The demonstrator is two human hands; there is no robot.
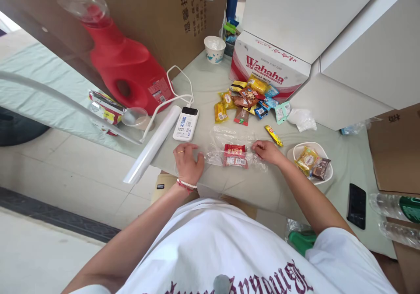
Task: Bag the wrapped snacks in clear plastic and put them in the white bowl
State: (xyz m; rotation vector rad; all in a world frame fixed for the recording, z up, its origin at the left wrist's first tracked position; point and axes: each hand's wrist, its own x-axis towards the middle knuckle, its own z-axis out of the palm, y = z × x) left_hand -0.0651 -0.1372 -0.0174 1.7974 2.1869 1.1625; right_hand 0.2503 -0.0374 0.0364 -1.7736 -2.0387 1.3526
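A clear plastic bag (229, 141) lies flat on the pale green table cover, with red snack packets (235, 155) inside it. My left hand (188, 162) rests palm down at the bag's left edge, fingers spread. My right hand (267, 150) pinches the bag's right edge with its fingertips. A loose yellow snack bar (273, 135) lies just beyond my right hand. Further back sits a heap of assorted wrapped snacks (248, 99).
A white bowl (323, 147) holding two snack packets sits right of my right hand. A white power bank (186, 123), a clear roll (152, 146), a red jug (126, 64), a Wahaha carton (267, 66), a paper cup (215, 49) and a black phone (356, 205) surround the spot.
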